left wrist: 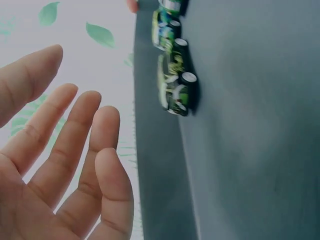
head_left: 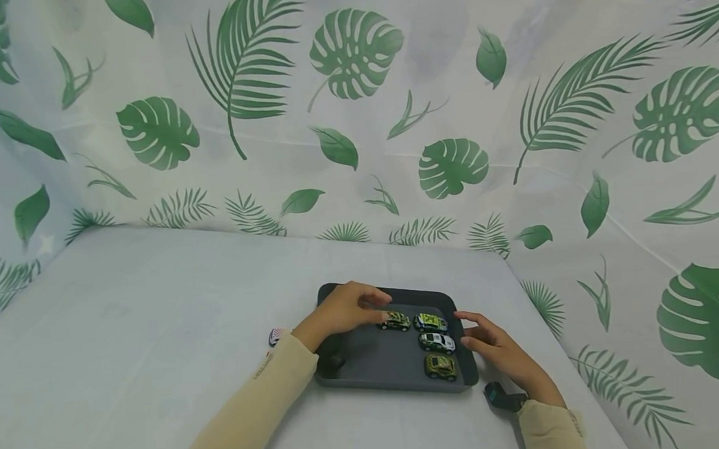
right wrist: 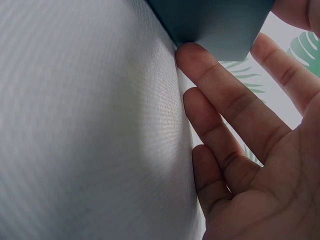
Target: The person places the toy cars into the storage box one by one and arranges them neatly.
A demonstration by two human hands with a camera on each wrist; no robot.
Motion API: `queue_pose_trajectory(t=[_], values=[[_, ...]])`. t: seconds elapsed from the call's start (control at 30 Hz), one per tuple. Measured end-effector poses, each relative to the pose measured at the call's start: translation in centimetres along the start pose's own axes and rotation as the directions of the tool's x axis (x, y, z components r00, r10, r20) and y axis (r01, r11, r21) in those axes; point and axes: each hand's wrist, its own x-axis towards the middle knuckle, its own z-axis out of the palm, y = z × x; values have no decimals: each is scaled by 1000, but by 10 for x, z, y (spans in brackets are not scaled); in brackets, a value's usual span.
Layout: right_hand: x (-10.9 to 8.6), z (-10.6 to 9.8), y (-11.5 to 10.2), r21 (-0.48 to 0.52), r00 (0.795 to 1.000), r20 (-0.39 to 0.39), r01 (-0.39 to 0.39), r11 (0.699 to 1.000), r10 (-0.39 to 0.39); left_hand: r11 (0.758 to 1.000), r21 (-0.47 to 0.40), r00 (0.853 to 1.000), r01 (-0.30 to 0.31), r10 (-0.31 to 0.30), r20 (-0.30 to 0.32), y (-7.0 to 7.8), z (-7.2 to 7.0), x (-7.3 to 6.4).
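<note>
A dark grey tray [head_left: 369, 382] on the white-covered table bears several small toy cars. My left hand [head_left: 346, 309] hovers over its far left part, fingers loosely bent and apart. Nearest to it is a camouflage toy car [head_left: 395, 320]; the left wrist view shows this car [left wrist: 175, 82] apart from the fingers, with nothing in the hand. In the tray's right part stand a yellow-green toy car [head_left: 431, 322], a white toy car [head_left: 437, 343] and an olive camouflage toy car [head_left: 440, 367]. My right hand [head_left: 497, 346] touches the tray's right side with extended fingers [right wrist: 235, 95].
Left of the tray, a pink-and-white toy car [head_left: 276, 336] is partly hidden by my left forearm. A black wrist camera [head_left: 502, 398] is at my right wrist. Behind the table [head_left: 126, 348] hangs a leaf-patterned cloth [head_left: 377, 113].
</note>
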Motion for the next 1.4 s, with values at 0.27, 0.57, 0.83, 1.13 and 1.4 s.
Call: queue_pose_trajectory(t=[0.27,0.57,0.83,1.13,1.4], values=[[0,0,1,6,1000,4,8,1000,-8,993,-93,997,-70,73,21,6,-6,-19],[-1,-1,1,-7,999,3,33,999,-33,971,-162,981,-176,187,57,4,-17,-41],[0,0,2,10,1000,0,30,999,-30,963,-199,981,-179,189,31,-2,-26,-59],[0,0,0,2,999,-6,32,999,-32,962,-177,978,-207,206,-19,-14,-41,-80],[0,0,0,7,1000,-1,1,1000,-1,962,-133,971,-238,231,-65,-32,-52,-91]])
